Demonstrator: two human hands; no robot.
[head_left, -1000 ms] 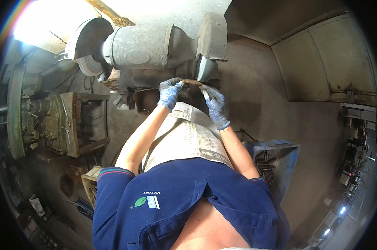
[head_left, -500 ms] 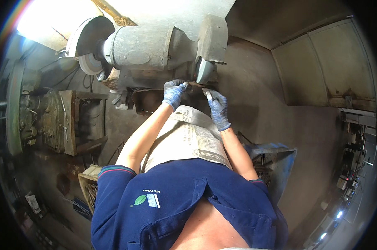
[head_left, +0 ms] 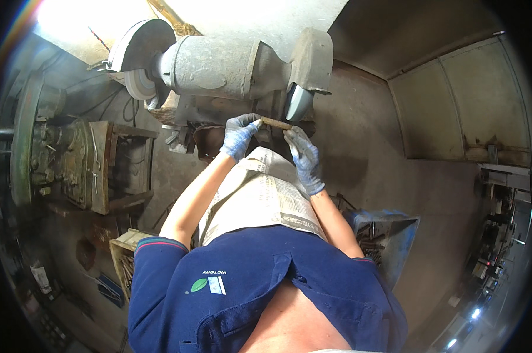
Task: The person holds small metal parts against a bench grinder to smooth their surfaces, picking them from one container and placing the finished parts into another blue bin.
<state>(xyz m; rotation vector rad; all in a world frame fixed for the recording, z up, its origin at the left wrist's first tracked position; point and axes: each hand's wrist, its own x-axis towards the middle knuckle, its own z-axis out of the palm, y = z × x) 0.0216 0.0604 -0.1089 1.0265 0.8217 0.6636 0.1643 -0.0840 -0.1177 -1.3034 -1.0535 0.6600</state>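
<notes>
A short brown metal bar (head_left: 276, 123) spans the gap between my two gloved hands, tilted slightly down to the right. My left hand (head_left: 239, 137), in a blue and grey glove, pinches its left end. The fingertips of my right hand (head_left: 304, 154), gloved alike, close on its right end. Just beyond the bar is the right grinding wheel (head_left: 300, 103) of a bench grinder (head_left: 210, 67); I cannot tell whether they touch. Newspaper (head_left: 266, 197) covers my lap below the hands.
The grinder's left wheel (head_left: 140, 85) sits under a round guard. A greasy machine on a frame (head_left: 101, 167) stands at the left. Boxes of metal pieces flank me: a wooden one (head_left: 120, 259) at left, a blue-edged bin (head_left: 404, 235) at right. Metal panels (head_left: 454, 100) stand at far right.
The bar now shows more plainly, slanting below the wheel, and both hands have shifted slightly with it. The whole view has also moved a little. Both hands keep their hold.
</notes>
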